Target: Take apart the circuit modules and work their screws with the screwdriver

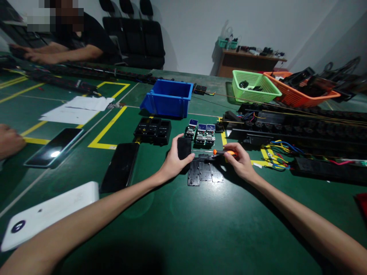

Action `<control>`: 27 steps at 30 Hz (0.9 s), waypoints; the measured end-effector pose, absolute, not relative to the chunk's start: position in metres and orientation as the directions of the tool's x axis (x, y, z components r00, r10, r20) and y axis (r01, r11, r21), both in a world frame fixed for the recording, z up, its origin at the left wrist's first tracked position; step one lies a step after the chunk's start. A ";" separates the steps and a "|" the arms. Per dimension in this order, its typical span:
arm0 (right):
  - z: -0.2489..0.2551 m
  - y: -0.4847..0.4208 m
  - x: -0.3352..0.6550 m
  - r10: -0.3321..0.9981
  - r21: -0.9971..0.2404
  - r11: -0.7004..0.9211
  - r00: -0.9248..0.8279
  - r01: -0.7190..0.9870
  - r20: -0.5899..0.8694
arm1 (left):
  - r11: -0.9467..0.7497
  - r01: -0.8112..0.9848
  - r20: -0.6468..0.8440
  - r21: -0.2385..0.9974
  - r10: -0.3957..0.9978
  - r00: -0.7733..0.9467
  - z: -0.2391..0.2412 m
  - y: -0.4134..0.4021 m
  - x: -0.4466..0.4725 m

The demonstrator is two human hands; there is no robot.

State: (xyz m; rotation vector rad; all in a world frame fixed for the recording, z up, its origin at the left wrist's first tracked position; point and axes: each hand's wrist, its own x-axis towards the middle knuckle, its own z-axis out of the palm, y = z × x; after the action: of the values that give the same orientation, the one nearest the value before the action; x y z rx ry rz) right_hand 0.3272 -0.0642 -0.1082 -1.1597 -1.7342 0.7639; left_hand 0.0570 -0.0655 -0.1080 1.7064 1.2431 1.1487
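Note:
My left hand [174, 161] is closed around a small black plastic housing [184, 148], held upright on the green table. My right hand [240, 160] grips an orange-handled screwdriver [225, 152]; its thin shaft lies level and points left toward the housing. Flat black cover plates [204, 172] lie side by side just below and between my hands. Three small circuit boards with blue displays [201, 134] stand in a row just beyond the housing.
A blue bin [169, 97] sits behind the boards, with black housings [153, 130] to its front left. Two phones [120, 166], a white box [48, 214] and papers [77, 109] lie left. Green [254, 86] and orange [298, 95] baskets, black strips and coloured wires [276, 154] fill the right. Another person sits far left.

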 end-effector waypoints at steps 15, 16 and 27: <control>-0.107 -0.066 0.327 0.949 -0.902 0.298 -0.195 0.311 0.247 | -0.267 0.319 0.238 0.909 0.963 0.129 -0.108 -0.066 0.057; -0.107 -0.066 0.327 0.952 -0.903 0.289 -0.193 0.317 0.237 | -0.266 0.318 0.236 0.910 0.963 0.131 -0.108 -0.066 0.057; -0.104 -0.063 0.325 0.874 -0.830 0.486 -0.131 0.273 0.469 | -0.285 0.337 0.252 0.897 0.958 0.139 -0.107 -0.067 0.058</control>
State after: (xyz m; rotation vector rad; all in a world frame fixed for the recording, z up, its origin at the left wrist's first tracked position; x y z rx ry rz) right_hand 0.3246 -0.0634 -0.1045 -0.9955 -1.6655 0.7033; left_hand 0.0575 -0.0668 -0.1070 1.7307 1.2539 1.1458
